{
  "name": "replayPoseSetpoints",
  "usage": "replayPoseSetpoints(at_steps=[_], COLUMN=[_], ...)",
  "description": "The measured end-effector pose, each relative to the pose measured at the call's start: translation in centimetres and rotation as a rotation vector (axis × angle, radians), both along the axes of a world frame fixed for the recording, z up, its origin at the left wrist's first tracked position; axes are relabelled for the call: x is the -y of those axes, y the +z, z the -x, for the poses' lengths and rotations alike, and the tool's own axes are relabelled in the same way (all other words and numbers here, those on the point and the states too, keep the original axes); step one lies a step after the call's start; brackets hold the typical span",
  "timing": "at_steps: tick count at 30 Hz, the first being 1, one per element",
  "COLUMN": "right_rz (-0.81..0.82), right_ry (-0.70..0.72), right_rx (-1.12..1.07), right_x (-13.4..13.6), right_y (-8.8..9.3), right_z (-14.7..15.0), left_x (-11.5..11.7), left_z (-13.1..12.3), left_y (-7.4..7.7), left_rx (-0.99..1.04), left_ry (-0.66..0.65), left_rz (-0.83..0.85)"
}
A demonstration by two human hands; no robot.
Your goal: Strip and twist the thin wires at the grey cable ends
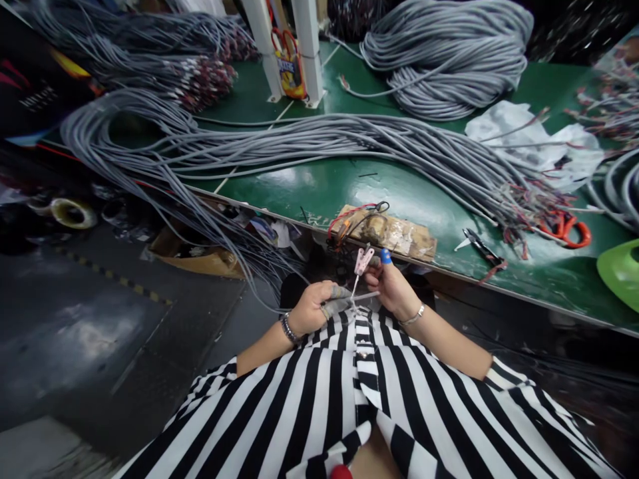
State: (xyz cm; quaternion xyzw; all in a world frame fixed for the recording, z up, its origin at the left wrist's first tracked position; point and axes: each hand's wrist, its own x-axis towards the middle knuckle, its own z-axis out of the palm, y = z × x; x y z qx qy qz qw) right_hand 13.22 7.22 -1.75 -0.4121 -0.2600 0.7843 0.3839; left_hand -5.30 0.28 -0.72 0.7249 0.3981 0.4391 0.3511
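In front of my striped shirt, my left hand is closed round a grey cable, with grey wrapping on its fingers. Thin pale strands spread from the cable near the fingertips. A small pink piece, shaped like a clip, stands on a white lead between my hands. Close beside it, my right hand has its fingers curled and a blue cover on the thumb. The cable's pale length reaches to those fingers; what they pinch is too small to make out.
Just beyond my hands, a worn wooden block with wires lies on the green bench. A long bundle of grey cables crosses the bench and hangs off its left edge. Red-handled scissors and black pliers lie right.
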Motion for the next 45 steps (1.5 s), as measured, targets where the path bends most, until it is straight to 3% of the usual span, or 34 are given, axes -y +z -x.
replayPoseSetpoints(at_steps=[5,16,18,21,26,30,37,43,45], right_rz=[0.02,0.017,0.013,-0.002,0.0,-0.032,-0.1,-0.033,-0.05], right_ry=[-0.027,-0.008,0.01,0.102,0.39,0.457,0.327,-0.029,-0.085], right_rx=[0.02,0.006,0.002,0.005,0.002,0.081,0.178,0.282,0.255], right_x=[0.2,0.2,0.2,0.6,1.7,2.6,3.7,1.9,0.9], right_y=[-0.5,-0.6,-0.7,-0.7,-0.2,0.5,1.2,-0.5,-0.7], right_z=[-0.6,-0.9,-1.0,-1.2,-1.7,-1.3,0.3,-1.0,-1.7], left_x=[1.0,1.7,2.1,2.5,2.5,2.4,2.1,2.7,2.7], left_z=[0.5,0.1,0.4,0.8,1.3,1.1,0.6,1.3,1.5], left_y=[0.2,1.0,0.9,0.6,0.0,-0.5,-1.0,0.0,0.3], left_rx=[0.001,0.011,0.008,-0.024,-0.046,-0.066,-0.161,0.009,0.051], left_ry=[0.064,-0.073,-0.046,0.04,0.091,0.081,0.035,0.065,0.107], left_rz=[0.013,-0.149,-0.151,-0.125,-0.136,-0.132,-0.136,-0.103,-0.081])
